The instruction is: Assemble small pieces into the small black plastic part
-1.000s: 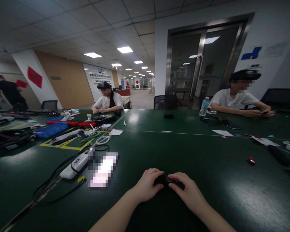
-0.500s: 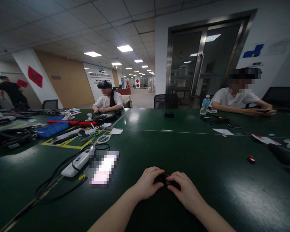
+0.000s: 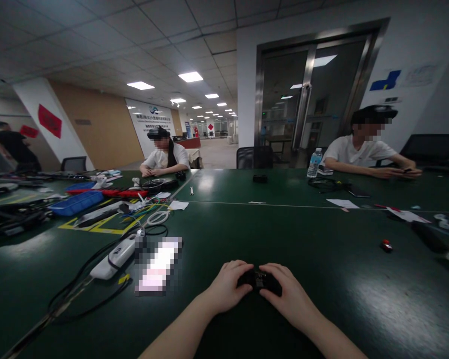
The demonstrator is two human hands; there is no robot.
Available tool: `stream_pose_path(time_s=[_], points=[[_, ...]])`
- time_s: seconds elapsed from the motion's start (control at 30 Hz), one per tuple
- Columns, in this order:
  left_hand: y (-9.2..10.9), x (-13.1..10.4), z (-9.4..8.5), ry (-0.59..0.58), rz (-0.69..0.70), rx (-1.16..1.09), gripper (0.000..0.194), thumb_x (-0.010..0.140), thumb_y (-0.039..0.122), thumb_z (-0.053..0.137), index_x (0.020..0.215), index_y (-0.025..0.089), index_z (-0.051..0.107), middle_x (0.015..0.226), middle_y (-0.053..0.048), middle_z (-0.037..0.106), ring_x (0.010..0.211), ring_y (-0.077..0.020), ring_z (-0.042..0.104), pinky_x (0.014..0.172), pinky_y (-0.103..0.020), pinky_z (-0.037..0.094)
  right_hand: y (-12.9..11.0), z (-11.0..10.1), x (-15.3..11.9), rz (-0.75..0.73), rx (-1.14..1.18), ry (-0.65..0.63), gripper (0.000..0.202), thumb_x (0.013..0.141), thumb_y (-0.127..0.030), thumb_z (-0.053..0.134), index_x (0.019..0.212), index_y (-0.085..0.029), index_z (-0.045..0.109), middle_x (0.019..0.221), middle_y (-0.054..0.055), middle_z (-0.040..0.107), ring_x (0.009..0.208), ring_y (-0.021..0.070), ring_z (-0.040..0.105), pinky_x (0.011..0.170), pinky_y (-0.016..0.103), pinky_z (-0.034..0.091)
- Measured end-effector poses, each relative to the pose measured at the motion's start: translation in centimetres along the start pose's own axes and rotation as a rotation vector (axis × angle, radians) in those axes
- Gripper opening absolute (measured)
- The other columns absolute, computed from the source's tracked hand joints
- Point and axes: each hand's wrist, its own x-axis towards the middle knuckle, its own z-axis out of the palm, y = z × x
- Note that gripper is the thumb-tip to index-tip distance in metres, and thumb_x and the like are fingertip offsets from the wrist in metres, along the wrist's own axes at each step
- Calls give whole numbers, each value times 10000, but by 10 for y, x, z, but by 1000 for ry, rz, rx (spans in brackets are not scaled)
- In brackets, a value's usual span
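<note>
Black device (image 3: 260, 282) spans both hands over the tabletop (image 3: 209, 234), left hand (image 3: 230, 286) and right hand (image 3: 288, 289) partly closed, gripping its ends. Blue bin (image 3: 77, 203) lies far left, contents unclear; labelled bottle (image 3: 315, 163) stands upright near a seated person (image 3: 364, 149).

We see an office: past the table (image 3: 224, 224) hang a company sign (image 3: 149, 117) and ceiling lights (image 3: 190, 77); beside it sit chairs (image 3: 255, 157).
</note>
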Motion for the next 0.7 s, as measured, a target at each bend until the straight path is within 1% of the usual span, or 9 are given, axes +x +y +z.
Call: stream_pose_path(time_s=[0.1, 0.23, 0.3, 0.37, 0.47, 0.53, 0.57, 0.63, 0.7], points=[[0, -1, -1, 3, -1, -8, 492, 782, 222, 596, 1258, 257, 475, 1249, -44, 511, 1158, -229, 438, 1004, -391, 325, 4, 2, 1, 16, -4, -26, 463, 751, -312, 604, 1205, -278, 519, 1243, 22, 541, 1167, 241, 469, 985, 398, 374], [2, -1, -2, -9, -11, -20, 531, 770, 237, 614, 1278, 240, 457, 1282, -53, 490, 1191, -226, 418, 1025, -384, 315, 9, 5, 3, 23, -13, -45, 443, 766, -333, 587, 1202, -281, 527, 1201, 22, 577, 1134, 245, 499, 955, 397, 395], [6, -2, -5, -23, -16, -6, 556, 770, 262, 619, 1295, 232, 438, 1305, -60, 470, 1204, -227, 409, 1029, -380, 317, 11, 7, 4, 15, -22, -52, 437, 765, -328, 584, 1196, -277, 532, 1192, 24, 583, 1122, 243, 508, 949, 392, 402], [12, -4, -10, -42, -34, 55, 596, 766, 287, 623, 1318, 221, 409, 1331, -71, 447, 1224, -237, 390, 1035, -390, 308, 13, 8, 5, 5, -28, -43, 433, 768, -331, 575, 1195, -275, 532, 1194, 25, 583, 1126, 243, 506, 952, 391, 401], [25, -11, -28, -100, -95, 212, 697, 748, 325, 637, 1363, 182, 341, 1391, -111, 376, 1281, -283, 318, 1064, -456, 229, 16, 8, 6, 4, -36, -44, 431, 773, -336, 559, 1199, -278, 527, 1209, 29, 576, 1136, 249, 500, 962, 401, 396], [34, -18, -44, -133, -139, 284, 686, 747, 363, 631, 1352, 181, 363, 1383, -122, 389, 1280, -302, 323, 1066, -493, 190, 18, 9, 6, 12, -31, -59, 438, 777, -341, 550, 1209, -286, 515, 1231, 26, 563, 1147, 249, 493, 963, 407, 399], [36, -23, -54, -124, -156, 289, 648, 760, 378, 612, 1338, 194, 387, 1372, -111, 409, 1270, -296, 344, 1062, -485, 203, 19, 9, 6, 14, -27, -64, 443, 778, -345, 546, 1216, -290, 508, 1242, 24, 556, 1153, 249, 489, 962, 410, 402], [34, -34, -71, -43, -218, 262, 603, 780, 400, 575, 1326, 206, 406, 1363, -83, 426, 1250, -269, 380, 1039, -413, 278, 22, 9, 7, 18, -20, -71, 453, 780, -353, 540, 1227, -291, 497, 1260, 23, 544, 1159, 249, 485, 957, 416, 409], [24, -48, -86, 92, -314, 242, 551, 800, 404, 523, 1304, 201, 430, 1349, -73, 440, 1213, -240, 429, 992, -347, 348, 25, 10, 7, 22, -16, -76, 462, 776, -356, 541, 1230, -287, 493, 1263, 27, 541, 1157, 252, 486, 949, 417, 417]])
